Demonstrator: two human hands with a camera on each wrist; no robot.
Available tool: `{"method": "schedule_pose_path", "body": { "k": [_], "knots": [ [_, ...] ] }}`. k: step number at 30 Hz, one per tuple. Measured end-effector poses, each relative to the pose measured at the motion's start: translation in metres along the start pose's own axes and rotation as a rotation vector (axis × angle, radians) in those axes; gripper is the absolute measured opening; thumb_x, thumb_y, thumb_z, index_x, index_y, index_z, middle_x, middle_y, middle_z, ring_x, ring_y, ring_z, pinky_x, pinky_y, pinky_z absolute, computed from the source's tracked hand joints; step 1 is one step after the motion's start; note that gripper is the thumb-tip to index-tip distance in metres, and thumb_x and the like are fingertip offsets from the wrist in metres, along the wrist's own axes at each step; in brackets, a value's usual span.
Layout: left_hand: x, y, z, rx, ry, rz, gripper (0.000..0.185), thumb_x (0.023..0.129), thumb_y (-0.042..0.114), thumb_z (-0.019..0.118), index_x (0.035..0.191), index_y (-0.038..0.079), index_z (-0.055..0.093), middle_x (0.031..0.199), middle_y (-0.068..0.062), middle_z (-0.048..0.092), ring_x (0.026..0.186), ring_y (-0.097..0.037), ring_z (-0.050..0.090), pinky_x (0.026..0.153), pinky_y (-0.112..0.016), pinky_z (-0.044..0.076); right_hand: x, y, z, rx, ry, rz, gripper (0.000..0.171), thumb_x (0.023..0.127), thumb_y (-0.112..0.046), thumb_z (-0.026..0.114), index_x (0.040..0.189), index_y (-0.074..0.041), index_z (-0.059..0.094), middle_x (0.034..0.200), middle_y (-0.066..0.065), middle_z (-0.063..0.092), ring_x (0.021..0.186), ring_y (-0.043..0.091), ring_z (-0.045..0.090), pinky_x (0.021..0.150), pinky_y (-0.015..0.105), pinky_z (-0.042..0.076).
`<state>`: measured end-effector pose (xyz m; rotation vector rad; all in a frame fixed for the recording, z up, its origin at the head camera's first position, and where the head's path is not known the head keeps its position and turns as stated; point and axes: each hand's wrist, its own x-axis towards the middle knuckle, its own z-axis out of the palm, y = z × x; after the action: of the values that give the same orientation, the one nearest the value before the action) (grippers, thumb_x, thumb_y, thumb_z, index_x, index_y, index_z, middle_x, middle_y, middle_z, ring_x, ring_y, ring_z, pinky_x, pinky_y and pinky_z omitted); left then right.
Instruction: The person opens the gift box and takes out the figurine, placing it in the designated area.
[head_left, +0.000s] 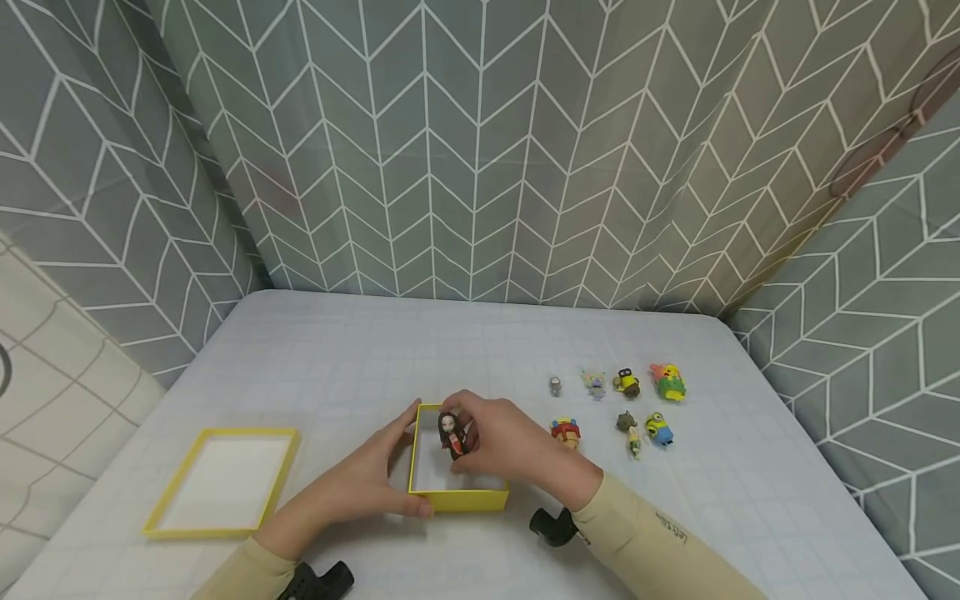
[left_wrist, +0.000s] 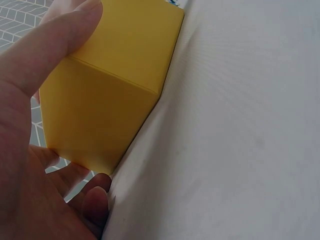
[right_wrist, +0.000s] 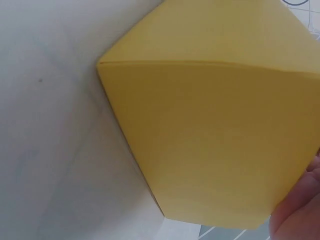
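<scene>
A small open yellow box [head_left: 457, 500] stands on the white table near the front middle. My left hand [head_left: 390, 471] grips its left side, thumb at the near corner and fingers at the far corner. In the left wrist view the thumb [left_wrist: 65, 40] presses one wall of the yellow box [left_wrist: 115, 85] and fingers [left_wrist: 95, 200] curl under it. My right hand [head_left: 502, 442] pinches a dark-haired figurine [head_left: 452, 433] in red, upright over the box's opening. The right wrist view is filled by the yellow box [right_wrist: 215, 135], with only an edge of that hand [right_wrist: 300, 210] showing.
The yellow lid [head_left: 217, 528] lies open side up at the front left. Right of the box lie several small toys, among them a red and yellow one [head_left: 566, 431], a yellow and blue one [head_left: 659, 428] and a green one [head_left: 667, 381]. Grey patterned curtains enclose the table.
</scene>
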<state>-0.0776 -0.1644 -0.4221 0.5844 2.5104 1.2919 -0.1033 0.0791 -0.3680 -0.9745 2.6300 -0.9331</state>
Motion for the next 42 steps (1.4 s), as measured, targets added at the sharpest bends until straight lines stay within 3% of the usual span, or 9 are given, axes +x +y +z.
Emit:
{"method": "schedule_pose_path", "body": {
  "k": [8, 17, 28, 42],
  "knots": [
    [0.0, 0.0, -0.001, -0.005, 0.001, 0.013, 0.138, 0.057, 0.055, 0.092, 0.161, 0.021, 0.007, 0.154, -0.004, 0.035, 0.14, -0.02, 0.033, 0.115, -0.051, 0.022, -0.002, -0.004, -0.005, 0.03, 0.01, 0.025, 0.063, 0.076, -0.017, 0.088, 0.13, -0.022, 0.057, 0.099, -0.011, 0.064, 0.075, 0.002, 0.062, 0.069, 0.02, 0.053],
    [0.001, -0.001, 0.0, -0.004, 0.009, 0.009, 0.137, 0.058, 0.055, 0.092, 0.161, 0.02, 0.008, 0.155, -0.01, 0.033, 0.14, -0.025, 0.032, 0.115, -0.053, 0.022, -0.012, -0.005, -0.024, 0.044, 0.115, 0.047, 0.065, 0.078, -0.017, 0.086, 0.136, -0.019, 0.056, 0.103, -0.007, 0.059, 0.079, 0.011, 0.063, 0.071, 0.025, 0.054],
    [0.0, -0.002, 0.0, 0.005, 0.006, 0.001, 0.138, 0.056, 0.055, 0.092, 0.161, 0.025, 0.007, 0.157, -0.006, 0.03, 0.141, -0.022, 0.03, 0.116, -0.051, 0.022, -0.042, 0.02, -0.046, 0.001, 0.222, 0.174, 0.067, 0.078, -0.015, 0.085, 0.138, -0.021, 0.056, 0.104, -0.006, 0.061, 0.085, 0.019, 0.061, 0.068, 0.03, 0.053],
    [0.001, 0.0, 0.0, -0.018, 0.003, 0.0, 0.14, 0.055, 0.055, 0.093, 0.161, 0.025, 0.007, 0.149, -0.002, 0.04, 0.14, -0.02, 0.03, 0.115, -0.054, 0.02, -0.09, 0.057, -0.073, -0.04, 0.339, 0.307, 0.07, 0.078, -0.01, 0.083, 0.141, -0.014, 0.054, 0.11, 0.004, 0.059, 0.086, 0.02, 0.059, 0.068, 0.031, 0.053]
  ]
}}
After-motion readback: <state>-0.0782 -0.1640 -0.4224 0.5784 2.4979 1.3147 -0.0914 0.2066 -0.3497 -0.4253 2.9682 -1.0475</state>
